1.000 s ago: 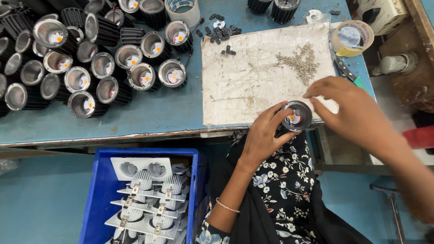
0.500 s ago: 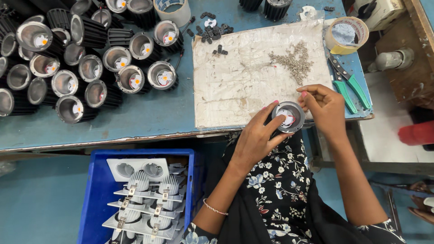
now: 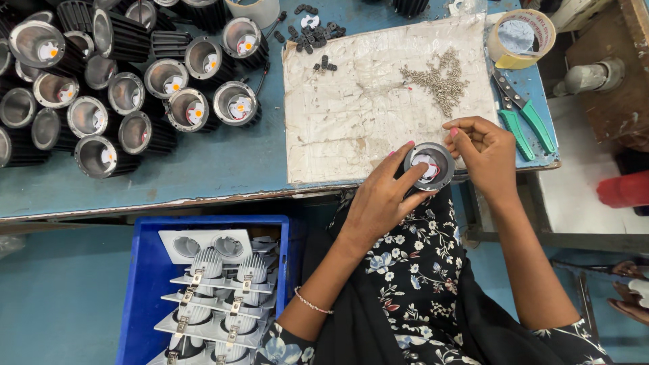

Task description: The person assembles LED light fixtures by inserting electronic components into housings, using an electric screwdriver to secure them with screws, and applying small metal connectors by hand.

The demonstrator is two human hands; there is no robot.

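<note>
Since earlier frame: right hand (image 3: 488, 150) drew back from far side of lamp (image 3: 430, 165) to its right edge; left hand (image 3: 382, 196) kept grip. Lamp sat at near edge of mat (image 3: 365, 101), over table (image 3: 223, 162) edge, clamped between both hands: left fingers on left rim, right fingertips at right rim. Red and white wires showed inside. Screws (image 3: 436, 81) lay on mat beyond. Pliers (image 3: 520, 115) and tape (image 3: 520, 37) lay right. Lamp cluster (image 3: 128, 88) stood far left. Blue crate (image 3: 203, 290) sat below table.
</note>
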